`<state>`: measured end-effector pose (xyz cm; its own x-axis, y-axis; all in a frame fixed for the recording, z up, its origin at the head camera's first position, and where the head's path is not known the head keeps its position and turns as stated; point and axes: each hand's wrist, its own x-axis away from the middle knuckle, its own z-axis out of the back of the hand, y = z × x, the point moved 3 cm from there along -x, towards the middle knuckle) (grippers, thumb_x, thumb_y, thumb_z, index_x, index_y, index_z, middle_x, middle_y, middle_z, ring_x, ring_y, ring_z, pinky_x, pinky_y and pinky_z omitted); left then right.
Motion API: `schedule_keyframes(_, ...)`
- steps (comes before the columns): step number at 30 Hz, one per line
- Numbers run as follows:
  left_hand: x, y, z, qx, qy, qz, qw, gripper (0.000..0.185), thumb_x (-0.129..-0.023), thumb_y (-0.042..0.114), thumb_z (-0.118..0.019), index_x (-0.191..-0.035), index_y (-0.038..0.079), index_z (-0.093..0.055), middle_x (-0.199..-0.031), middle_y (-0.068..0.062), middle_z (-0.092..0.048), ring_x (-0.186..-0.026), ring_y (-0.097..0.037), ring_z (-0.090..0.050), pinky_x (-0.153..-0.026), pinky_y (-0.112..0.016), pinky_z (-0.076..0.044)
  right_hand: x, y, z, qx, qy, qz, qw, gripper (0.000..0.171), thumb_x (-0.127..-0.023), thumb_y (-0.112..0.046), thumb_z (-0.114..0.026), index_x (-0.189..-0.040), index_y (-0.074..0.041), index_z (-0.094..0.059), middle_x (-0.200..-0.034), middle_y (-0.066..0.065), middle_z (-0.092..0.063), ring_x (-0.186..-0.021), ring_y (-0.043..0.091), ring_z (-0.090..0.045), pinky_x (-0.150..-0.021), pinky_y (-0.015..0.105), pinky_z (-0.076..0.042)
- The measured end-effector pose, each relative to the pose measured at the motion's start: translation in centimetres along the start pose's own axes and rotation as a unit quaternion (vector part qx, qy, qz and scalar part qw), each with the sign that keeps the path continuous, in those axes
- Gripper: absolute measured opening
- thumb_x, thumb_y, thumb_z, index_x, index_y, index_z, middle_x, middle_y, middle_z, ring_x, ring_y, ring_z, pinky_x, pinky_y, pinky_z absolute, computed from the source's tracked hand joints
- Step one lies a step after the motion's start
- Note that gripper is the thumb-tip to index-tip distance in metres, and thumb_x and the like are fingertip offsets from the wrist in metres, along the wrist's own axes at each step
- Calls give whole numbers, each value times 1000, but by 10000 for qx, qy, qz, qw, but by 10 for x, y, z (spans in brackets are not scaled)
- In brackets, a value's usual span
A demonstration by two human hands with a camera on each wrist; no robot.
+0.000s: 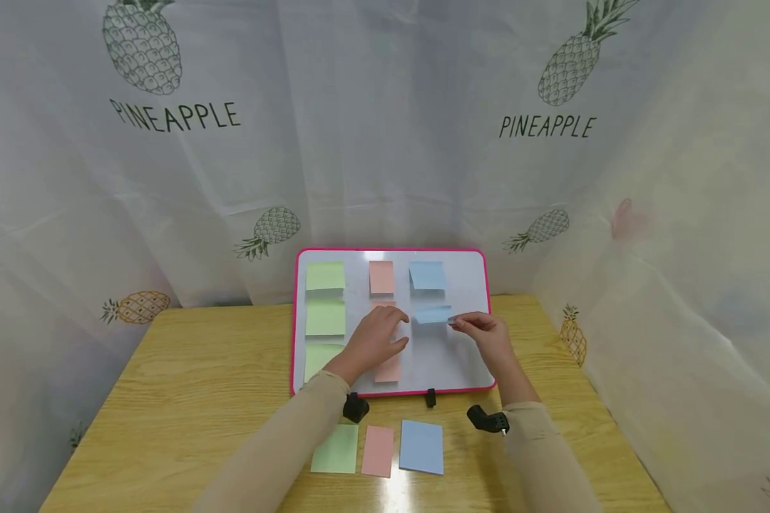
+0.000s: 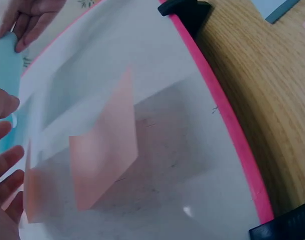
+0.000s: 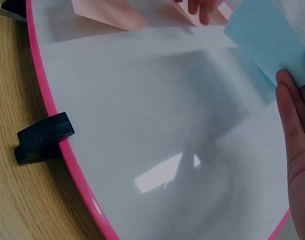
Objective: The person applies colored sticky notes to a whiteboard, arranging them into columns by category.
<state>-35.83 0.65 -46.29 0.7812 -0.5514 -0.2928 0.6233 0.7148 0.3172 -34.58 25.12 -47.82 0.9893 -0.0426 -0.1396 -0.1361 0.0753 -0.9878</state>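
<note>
My right hand (image 1: pixel 488 336) pinches the right end of a blue sticky note (image 1: pixel 432 314) on the whiteboard (image 1: pixel 455 363). In the right wrist view this blue note (image 3: pixel 267 40) stands out from the board, its edge between thumb and fingers. My left hand (image 1: pixel 373 338) hovers over the pink column, its fingers loosely bent and apart, holding nothing. It partly covers the middle and lower pink notes. Another blue note (image 1: pixel 427 276) sticks above the held one. In the left wrist view a pink note (image 2: pixel 105 155) curls away from the board.
Green notes (image 1: pixel 325 317) form the board's left column, and a top pink note (image 1: pixel 381 278) the middle one. Green (image 1: pixel 336 450), pink (image 1: pixel 378 451) and blue (image 1: pixel 421 447) pads lie on the wooden table (image 1: pixel 212 370). Black clips (image 1: pixel 430 397) grip the pink-rimmed board's lower edge. A curtain (image 1: pixel 372 142) hangs behind.
</note>
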Motion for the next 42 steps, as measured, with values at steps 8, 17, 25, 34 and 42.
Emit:
schedule_keyframes(8, -4, -10, -15, 299, 134, 126, 9994, 34, -92, 28, -66, -122, 14, -57, -128, 0, -56, -126, -21, -45, -105, -38, -37, -2, 16, -8, -582, 222, 78, 9980, 24, -86, -19, -76, -100, 0, -73, -101, 7, -72, -96, 20, -65, -88, 26, -51)
schedule_keyframes(17, -8, -2, -14, 549, 350, 85, 9978, 32, -96, 26, -60, -125, 13, -58, -132, 0, -56, -128, -21, -45, -108, -40, -34, -4, 24, -13, -614, 328, 89, 9975, 23, -87, -11, -74, -104, 5, -71, -103, 8, -72, -97, 18, -63, -88, 25, -51)
schedule_keyframes(25, -16, 4, -18, 313, 398, 36, 9987, 32, -96, 32, -59, -124, 17, -60, -142, -1, -50, -130, -25, -43, -104, -47, -36, -8, 26, -11, -316, 249, -91, 9992, 25, -89, -12, -72, -108, 4, -69, -108, 11, -70, -102, 20, -61, -90, 24, -49)
schedule_keyframes(34, -17, 7, -20, 151, 314, 272, 9990, 32, -98, 38, -56, -124, 21, -62, -143, 3, -49, -129, -24, -42, -101, -48, -36, -12, 31, -9, -6, 134, -172, 9998, 27, -90, -19, -72, -109, 0, -70, -112, 9, -69, -105, 20, -61, -89, 23, -49)
schedule_keyframes(42, -23, 8, -28, -132, 258, 373, 9989, 35, -99, 45, -51, -125, 24, -62, -145, 6, -47, -125, -20, -42, -97, -45, -35, -14, 32, -7, 166, -77, -59, 9998, 25, -90, -14, -72, -109, 1, -70, -112, 10, -69, -104, 19, -61, -89, 23, -49)
